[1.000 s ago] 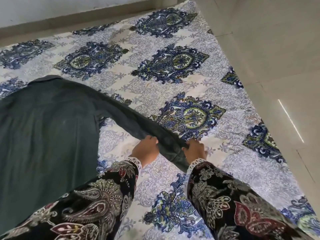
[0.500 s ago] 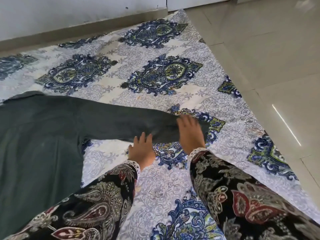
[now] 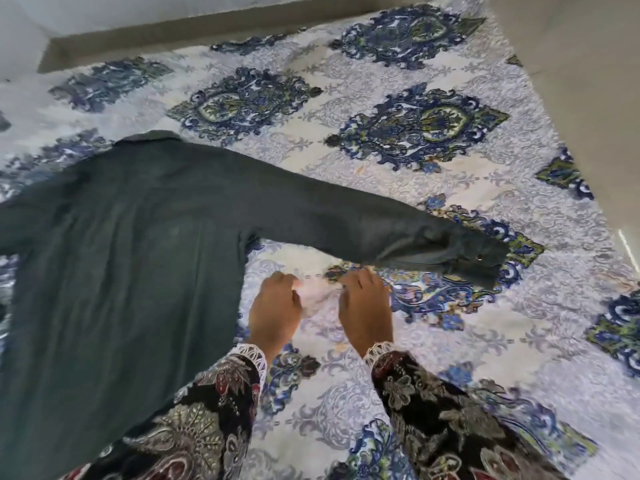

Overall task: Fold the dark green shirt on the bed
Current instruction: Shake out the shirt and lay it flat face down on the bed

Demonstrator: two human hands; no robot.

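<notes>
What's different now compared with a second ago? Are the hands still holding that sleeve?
No. Both hands let the sleeve go: the left hand and right hand have drawn back onto the bedsheet, just short of it. The sleeve swung away and now lies stretched out flat. The dark green shirt body stayed spread on the bed.

No words, numbers or signs can be read anywhere; the picture is a bit blurry, so tiny print may be missed.

The dark green shirt (image 3: pixel 131 258) lies flat on the bed, sleeve stretched rightward.
</notes>
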